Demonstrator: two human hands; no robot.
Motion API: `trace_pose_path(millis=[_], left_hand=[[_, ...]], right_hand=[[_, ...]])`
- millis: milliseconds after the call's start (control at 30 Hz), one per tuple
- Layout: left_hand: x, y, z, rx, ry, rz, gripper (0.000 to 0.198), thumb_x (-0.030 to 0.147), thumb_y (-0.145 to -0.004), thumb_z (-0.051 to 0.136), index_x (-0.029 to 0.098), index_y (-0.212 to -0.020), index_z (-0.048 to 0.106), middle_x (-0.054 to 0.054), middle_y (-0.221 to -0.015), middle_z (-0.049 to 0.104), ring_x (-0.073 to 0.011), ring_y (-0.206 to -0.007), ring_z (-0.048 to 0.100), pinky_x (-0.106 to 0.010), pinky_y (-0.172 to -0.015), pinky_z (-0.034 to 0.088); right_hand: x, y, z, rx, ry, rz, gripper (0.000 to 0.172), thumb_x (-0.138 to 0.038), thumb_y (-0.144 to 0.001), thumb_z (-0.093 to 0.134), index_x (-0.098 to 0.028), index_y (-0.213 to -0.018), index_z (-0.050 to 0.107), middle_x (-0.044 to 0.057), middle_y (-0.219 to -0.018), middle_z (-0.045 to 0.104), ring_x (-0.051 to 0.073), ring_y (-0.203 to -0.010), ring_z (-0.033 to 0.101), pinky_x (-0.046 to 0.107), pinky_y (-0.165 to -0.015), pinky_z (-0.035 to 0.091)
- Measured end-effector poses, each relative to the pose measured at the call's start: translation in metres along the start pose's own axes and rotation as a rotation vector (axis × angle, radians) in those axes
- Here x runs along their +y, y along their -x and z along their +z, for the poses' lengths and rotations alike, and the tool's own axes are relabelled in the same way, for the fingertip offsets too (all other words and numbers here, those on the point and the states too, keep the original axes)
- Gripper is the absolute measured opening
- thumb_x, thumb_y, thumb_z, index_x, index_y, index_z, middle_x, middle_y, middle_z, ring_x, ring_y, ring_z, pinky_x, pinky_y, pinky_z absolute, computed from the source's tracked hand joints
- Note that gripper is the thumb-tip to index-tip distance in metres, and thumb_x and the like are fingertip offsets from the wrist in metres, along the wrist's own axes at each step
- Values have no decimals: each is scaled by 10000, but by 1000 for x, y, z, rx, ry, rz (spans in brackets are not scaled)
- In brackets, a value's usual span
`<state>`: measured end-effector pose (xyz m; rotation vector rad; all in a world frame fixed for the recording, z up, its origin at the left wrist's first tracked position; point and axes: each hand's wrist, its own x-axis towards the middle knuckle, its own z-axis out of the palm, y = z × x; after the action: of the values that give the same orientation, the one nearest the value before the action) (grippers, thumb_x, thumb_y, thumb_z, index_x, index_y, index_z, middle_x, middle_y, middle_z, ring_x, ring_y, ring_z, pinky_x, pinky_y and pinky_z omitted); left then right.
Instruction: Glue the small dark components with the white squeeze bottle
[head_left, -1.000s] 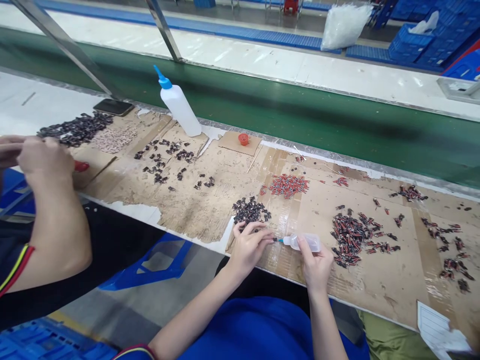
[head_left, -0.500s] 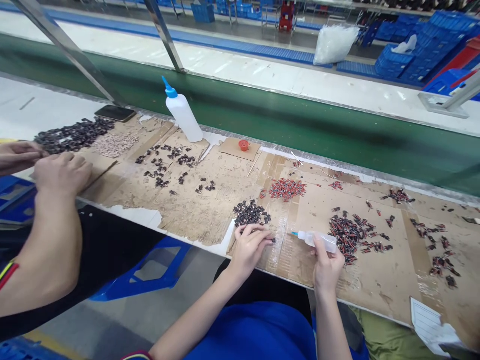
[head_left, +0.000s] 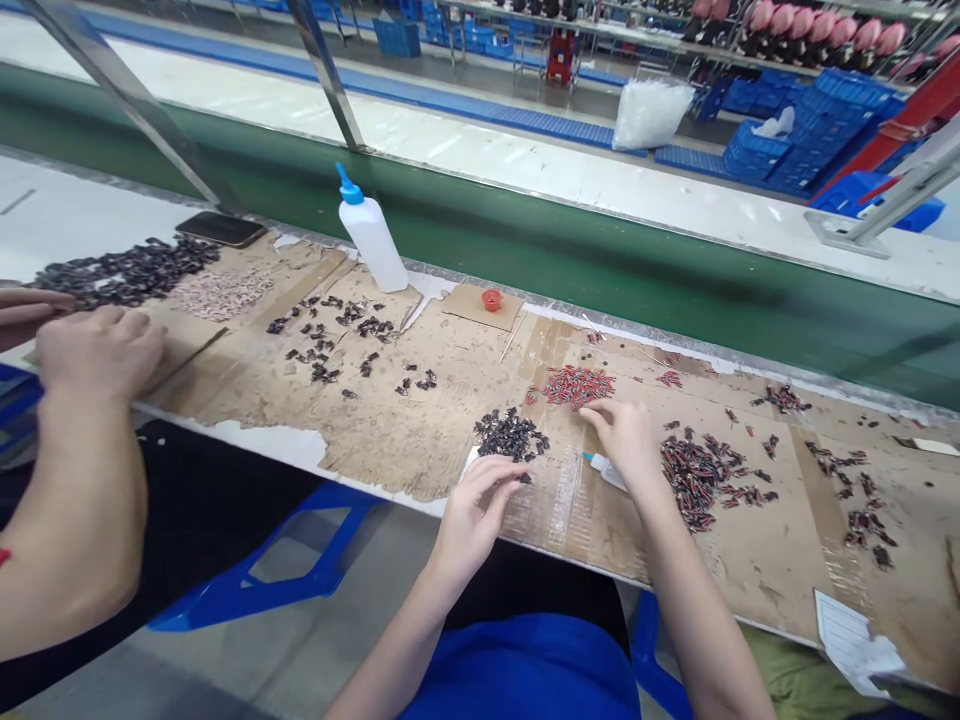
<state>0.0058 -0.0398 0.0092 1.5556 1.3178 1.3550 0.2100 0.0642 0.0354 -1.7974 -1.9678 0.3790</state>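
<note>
My left hand (head_left: 476, 505) pinches a small black part (head_left: 525, 478) just in front of a heap of black parts (head_left: 511, 434). At the near edge of a pile of small red pieces (head_left: 577, 384), my right hand (head_left: 628, 440) has its thumb and fingertips drawn together. Whatever is between those fingertips is too small to make out. A small clear squeeze bottle (head_left: 609, 470) with a blue tip lies on the cardboard, partly hidden beneath my right forearm. To the right of that forearm lies a larger pile of black-and-red parts (head_left: 699, 475).
A tall white bottle (head_left: 375, 240) with a blue nozzle stands near the back edge, beside a red cap (head_left: 491, 299). Another person's hands (head_left: 97, 350) work at the left, near a phone (head_left: 221, 228). More black-and-red parts (head_left: 870, 525) lie at the right.
My right hand has let go of the small squeeze bottle, now lying on the cardboard, and has moved up and left to the red pieces. My left hand still holds the black part.
</note>
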Motion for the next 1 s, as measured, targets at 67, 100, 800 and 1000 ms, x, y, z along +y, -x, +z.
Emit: trace_pose_path(millis=[67, 100, 800, 1000], left_hand=[[1, -2, -3, 2, -7, -3, 161, 239, -883, 594, 208, -945, 738, -79, -945, 740, -220, -982, 660, -369, -899, 525], [2, -4, -5, 1, -11, 3, 161, 241, -885, 589, 207, -938, 737, -81, -946, 740, -222, -986, 662, -371, -899, 528], [39, -14, -4, 49, -280, 241, 139, 210, -902, 595, 232, -929, 730, -26, -839, 763, -199, -920, 681, -366, -884, 483], [44, -10, -1, 38, -364, 294, 181, 195, -921, 564, 258, -989, 719, -13, -844, 773, -203, -929, 676, -381, -888, 433]], right_hand=[[-3, -17, 12, -58, -24, 86, 112, -217, -776, 679, -233, -668, 707, 26, -712, 699, 199, -729, 591, 349, -797, 404], [-3, -22, 17, -61, -30, 116, 121, -206, -762, 690, -227, -643, 690, 26, -687, 691, 200, -716, 591, 341, -772, 405], [-65, 70, -32, -59, -933, 52, 57, -288, -705, 768, -245, -739, 780, 31, -771, 771, 221, -728, 738, 334, -701, 620], [-62, 77, -31, -19, -895, 36, 97, -250, -720, 742, -254, -806, 786, 33, -814, 773, 225, -741, 744, 343, -709, 630]])
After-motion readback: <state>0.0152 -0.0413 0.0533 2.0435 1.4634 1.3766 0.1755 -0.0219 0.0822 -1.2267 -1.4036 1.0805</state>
